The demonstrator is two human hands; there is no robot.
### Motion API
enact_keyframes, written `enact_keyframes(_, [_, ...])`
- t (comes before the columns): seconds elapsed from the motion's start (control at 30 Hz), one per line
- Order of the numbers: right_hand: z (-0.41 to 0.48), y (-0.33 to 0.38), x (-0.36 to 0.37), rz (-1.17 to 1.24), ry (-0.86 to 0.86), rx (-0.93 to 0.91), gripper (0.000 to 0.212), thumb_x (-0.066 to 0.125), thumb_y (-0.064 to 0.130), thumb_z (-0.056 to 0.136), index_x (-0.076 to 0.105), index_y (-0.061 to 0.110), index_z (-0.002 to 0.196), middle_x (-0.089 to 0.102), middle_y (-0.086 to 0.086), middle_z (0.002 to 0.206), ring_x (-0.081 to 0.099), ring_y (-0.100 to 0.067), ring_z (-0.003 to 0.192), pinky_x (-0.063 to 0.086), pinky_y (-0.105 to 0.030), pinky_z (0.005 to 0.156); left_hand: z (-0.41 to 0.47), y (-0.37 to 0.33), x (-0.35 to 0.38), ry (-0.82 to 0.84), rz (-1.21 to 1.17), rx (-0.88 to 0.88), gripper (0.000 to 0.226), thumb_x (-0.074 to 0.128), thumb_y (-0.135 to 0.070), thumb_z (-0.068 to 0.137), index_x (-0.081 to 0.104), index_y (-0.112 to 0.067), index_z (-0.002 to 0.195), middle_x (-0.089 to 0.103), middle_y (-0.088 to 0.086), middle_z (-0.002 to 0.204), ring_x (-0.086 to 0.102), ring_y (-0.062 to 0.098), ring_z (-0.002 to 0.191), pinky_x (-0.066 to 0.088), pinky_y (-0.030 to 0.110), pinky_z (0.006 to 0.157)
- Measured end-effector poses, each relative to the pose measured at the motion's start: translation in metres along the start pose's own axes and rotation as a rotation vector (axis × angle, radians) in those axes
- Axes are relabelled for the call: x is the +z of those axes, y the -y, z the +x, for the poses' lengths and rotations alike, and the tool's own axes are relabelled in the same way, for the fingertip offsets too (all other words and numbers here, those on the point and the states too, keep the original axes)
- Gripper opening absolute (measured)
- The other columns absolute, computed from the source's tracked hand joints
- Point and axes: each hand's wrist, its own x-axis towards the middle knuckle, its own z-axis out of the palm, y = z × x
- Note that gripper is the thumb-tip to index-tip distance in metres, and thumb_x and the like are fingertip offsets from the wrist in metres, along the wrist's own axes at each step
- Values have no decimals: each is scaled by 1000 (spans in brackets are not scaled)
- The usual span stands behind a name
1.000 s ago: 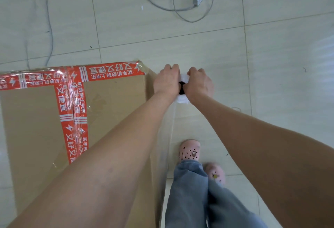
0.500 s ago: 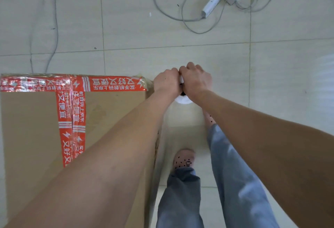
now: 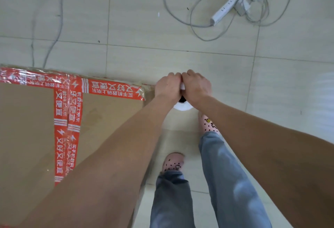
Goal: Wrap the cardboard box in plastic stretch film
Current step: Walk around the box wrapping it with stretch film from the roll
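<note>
At frame centre, the left hand [image 3: 167,87] and right hand [image 3: 197,87] each keep a curled grip on the film roll [image 3: 182,106], beside the cardboard box [image 3: 101,117]; the film looks thin, clingy, tear-prone, so gripping the roll's ends seems best.

One head-worn wide-angle view is given, aimed steeply down and a little forward. Forearms [image 3: 117,155] are seen close, entering from the bottom edge. The left hand [image 3: 168,87], right hand [image 3: 196,87] and film roll [image 3: 182,107] are framed near centre, the cardboard box [image 3: 27,128] is cropped at left, floor tiles [image 3: 144,56] farthest at top.
</note>
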Motion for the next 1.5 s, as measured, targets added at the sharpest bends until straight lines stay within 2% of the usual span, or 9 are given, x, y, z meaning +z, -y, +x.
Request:
enact_keyframes(0.1, [7,4,-10,-116,5,-187,30,56,17,87,52,17,116,47,-1,120,45,-21,110,34,-31,65,0,6,0,-33,-166,-164,20,53,-17,85,53,-8,103,59,11,103,59,30,94,35,31,66])
enact_keyframes(0.17, [11,5,-15,-119,4,-213,36,56,16,87,49,20,122,44,-1,124,44,-21,113,36,-32,65,2,10,-4,-41,-232,-245,20,53,-15,84,52,-6,102,60,12,101,57,31,94,35,31,66])
enact_keyframes(0.3, [20,4,-15,79,57,60,44,59,22,87,43,19,127,45,-3,124,52,-26,106,37,-32,68,12,16,-17,-15,-271,-336,24,56,-12,83,50,-4,105,58,15,108,56,33,101,38,34,70])
enact_keyframes(0.63, [33,8,-20,61,-11,15,25,56,16,85,53,17,110,52,-1,110,56,-25,93,34,-30,65,21,14,-26,-97,-59,-97,22,51,-4,82,51,-7,104,53,10,105,57,30,92,35,33,61])
enact_keyframes(0.93, [55,19,-49,-167,3,-240,43,62,16,82,48,20,123,44,0,124,40,-22,115,39,-33,64,25,14,-37,-139,-359,-382,18,56,-17,82,48,-7,95,50,10,93,57,33,89,35,33,64])
enact_keyframes(1.03, [60,18,-48,-79,4,-139,47,62,13,82,44,18,126,42,-3,126,42,-24,115,38,-33,65,29,14,-40,-142,-348,-434,24,57,-16,83,49,-5,103,54,12,103,57,33,92,34,33,64])
enact_keyframes(1.17, [61,13,-44,207,21,78,36,60,26,86,47,19,118,49,-2,117,54,-26,100,35,-31,66,33,22,-43,-160,-274,-402,29,58,-10,83,48,-5,110,50,12,113,56,33,94,35,34,60])
enact_keyframes(1.37, [72,20,-51,199,30,30,30,56,16,85,52,21,114,51,-3,112,47,-23,85,36,-30,66,47,30,-50,-154,-294,-362,22,55,-11,84,56,-12,106,53,8,105,56,30,89,35,32,60])
enact_keyframes(1.5, [78,21,-58,96,24,-67,31,55,15,84,55,23,114,52,-2,113,54,-25,96,39,-29,68,49,37,-52,-89,-447,-418,22,65,-18,79,57,-11,98,59,7,102,57,26,92,42,32,66])
